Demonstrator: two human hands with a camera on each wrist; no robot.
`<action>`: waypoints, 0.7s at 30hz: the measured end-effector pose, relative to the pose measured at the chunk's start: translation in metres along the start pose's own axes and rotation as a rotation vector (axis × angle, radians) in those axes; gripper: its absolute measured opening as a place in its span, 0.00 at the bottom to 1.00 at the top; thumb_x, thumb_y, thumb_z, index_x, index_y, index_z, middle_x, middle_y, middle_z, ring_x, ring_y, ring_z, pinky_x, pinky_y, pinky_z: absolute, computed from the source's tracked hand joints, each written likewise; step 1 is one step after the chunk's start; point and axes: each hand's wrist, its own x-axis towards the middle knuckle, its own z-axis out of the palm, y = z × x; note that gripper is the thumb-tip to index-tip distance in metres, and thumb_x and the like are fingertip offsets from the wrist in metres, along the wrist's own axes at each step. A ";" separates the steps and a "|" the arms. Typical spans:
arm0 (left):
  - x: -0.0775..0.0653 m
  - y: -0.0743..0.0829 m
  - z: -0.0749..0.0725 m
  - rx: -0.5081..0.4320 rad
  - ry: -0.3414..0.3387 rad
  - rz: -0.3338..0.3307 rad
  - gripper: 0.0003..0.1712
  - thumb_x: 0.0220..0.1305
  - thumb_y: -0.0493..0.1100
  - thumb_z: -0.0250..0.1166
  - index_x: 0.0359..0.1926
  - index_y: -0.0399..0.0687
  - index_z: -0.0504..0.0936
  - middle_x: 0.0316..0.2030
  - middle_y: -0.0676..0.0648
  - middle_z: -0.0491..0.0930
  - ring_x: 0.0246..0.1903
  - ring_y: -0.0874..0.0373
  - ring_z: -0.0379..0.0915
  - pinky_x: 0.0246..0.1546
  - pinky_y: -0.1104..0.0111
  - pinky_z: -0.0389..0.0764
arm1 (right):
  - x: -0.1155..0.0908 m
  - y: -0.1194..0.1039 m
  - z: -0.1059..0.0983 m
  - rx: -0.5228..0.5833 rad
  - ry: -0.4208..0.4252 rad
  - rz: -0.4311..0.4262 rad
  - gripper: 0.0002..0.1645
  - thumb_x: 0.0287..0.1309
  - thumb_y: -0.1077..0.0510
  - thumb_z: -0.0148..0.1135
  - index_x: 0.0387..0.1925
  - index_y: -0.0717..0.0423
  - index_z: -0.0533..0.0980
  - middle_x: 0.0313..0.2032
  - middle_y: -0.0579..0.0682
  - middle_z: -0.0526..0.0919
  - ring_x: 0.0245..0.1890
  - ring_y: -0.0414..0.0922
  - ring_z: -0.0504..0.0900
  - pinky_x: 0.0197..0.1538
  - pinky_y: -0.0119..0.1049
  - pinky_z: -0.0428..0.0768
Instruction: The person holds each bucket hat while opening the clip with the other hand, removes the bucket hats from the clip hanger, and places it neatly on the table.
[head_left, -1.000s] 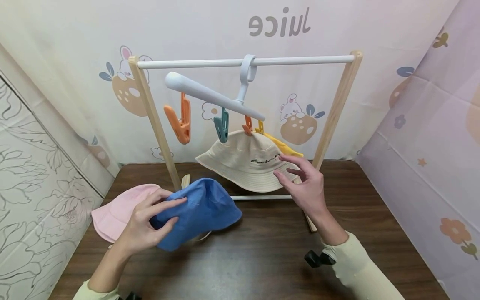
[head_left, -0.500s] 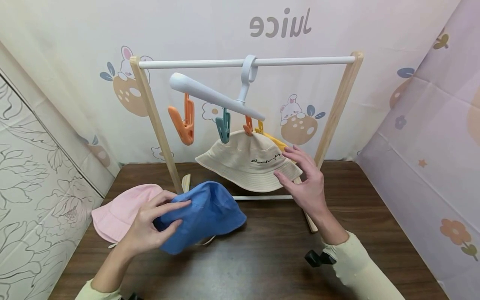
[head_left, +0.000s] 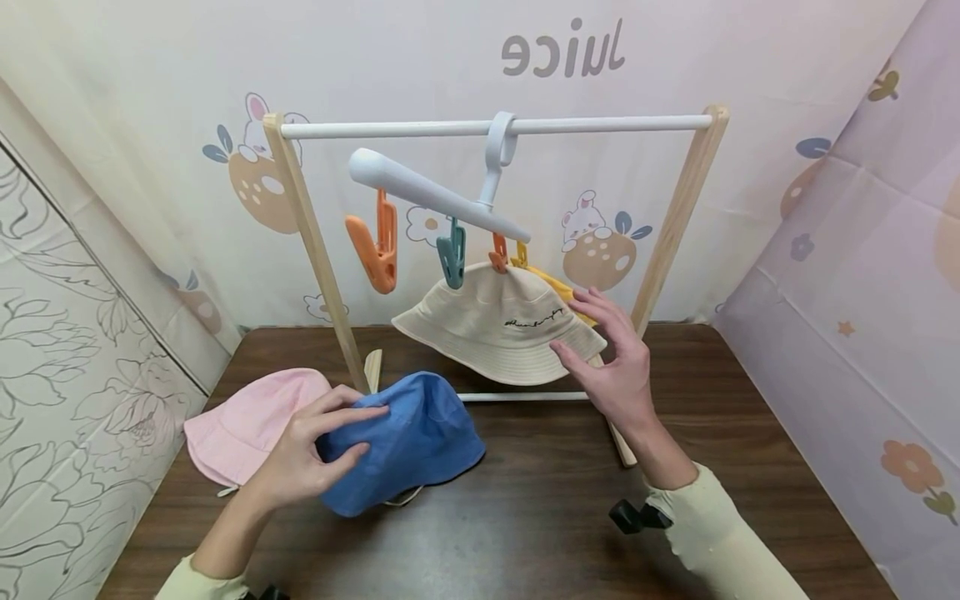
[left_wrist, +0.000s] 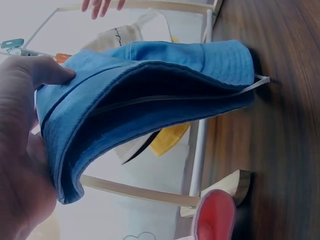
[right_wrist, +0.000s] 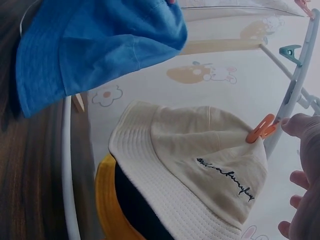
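Observation:
A blue bucket hat (head_left: 412,442) is pinched at its crown by my left hand (head_left: 311,454). Its brim hangs close over the table, and the left wrist view looks into its opening, where a thin white cord (left_wrist: 165,98) runs across. My right hand (head_left: 615,367) is raised with fingers apart and nothing between them, in front of a cream bucket hat (head_left: 495,325). An orange clip (right_wrist: 262,128) on the white hanger (head_left: 427,187) holds that cream hat by its crown. Behind it a yellow hat (head_left: 555,285) hangs from a yellow clip (head_left: 521,253).
The hanger hooks over the rail of a wooden-legged rack (head_left: 390,130) on the dark table (head_left: 525,517). Another orange clip (head_left: 381,250) and a teal clip (head_left: 452,254) hang with nothing in them. A pink hat (head_left: 251,421) lies at the table's left.
My left hand has lowered the blue hat and shifted slightly right. The hanger's near end has swung a little right. My right hand stays nearly in place, its fingers spread a bit wider.

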 end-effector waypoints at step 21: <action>-0.005 -0.016 -0.009 0.127 -0.043 -0.108 0.31 0.55 0.25 0.79 0.61 0.47 0.93 0.54 0.47 0.88 0.56 0.63 0.81 0.60 0.82 0.76 | 0.003 0.001 -0.001 -0.014 0.033 0.090 0.49 0.54 0.75 0.82 0.77 0.59 0.77 0.71 0.67 0.84 0.72 0.30 0.81 0.75 0.24 0.76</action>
